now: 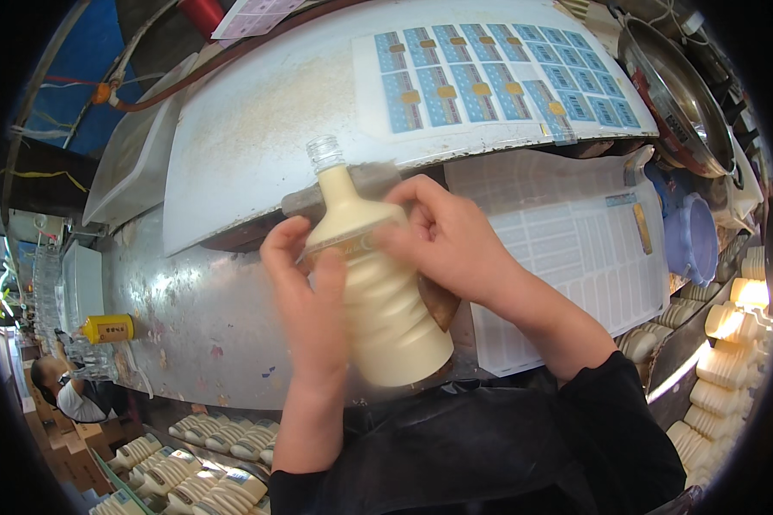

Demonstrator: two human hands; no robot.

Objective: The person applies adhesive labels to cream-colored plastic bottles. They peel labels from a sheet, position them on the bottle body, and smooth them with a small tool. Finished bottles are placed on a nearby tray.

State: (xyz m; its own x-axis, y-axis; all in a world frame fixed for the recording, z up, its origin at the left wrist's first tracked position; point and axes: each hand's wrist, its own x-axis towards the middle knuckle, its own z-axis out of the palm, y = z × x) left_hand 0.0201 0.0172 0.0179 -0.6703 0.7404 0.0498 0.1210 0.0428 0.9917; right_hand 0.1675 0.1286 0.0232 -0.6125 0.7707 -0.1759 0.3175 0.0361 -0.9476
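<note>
In front of me a cream ribbed bottle [395, 322] with a clear threaded neck leans slightly, its neck pointing away. A narrow gold-toned label strip [352, 246] runs across its upper body, just below the shoulder. My left hand [311, 300], slightly blurred, is closed against the bottle's left side, with thumb and fingers by the strip's left end. On the right side, my right hand [455, 245] has curled fingers at the shoulder and its thumb pressed near the strip's right end. A grey pad-like piece [374, 180] lies behind the bottle, partly hidden by it.
A white board [258, 137] bears blue label sheets [455, 77]. Label backing sheets [558, 249] lie to the right, near a purple bucket [692, 240] and a metal pan [674, 94]. Cream bottles [219, 493] fill crates both sides. A yellow bottle [109, 329] and another person [69, 386] are left.
</note>
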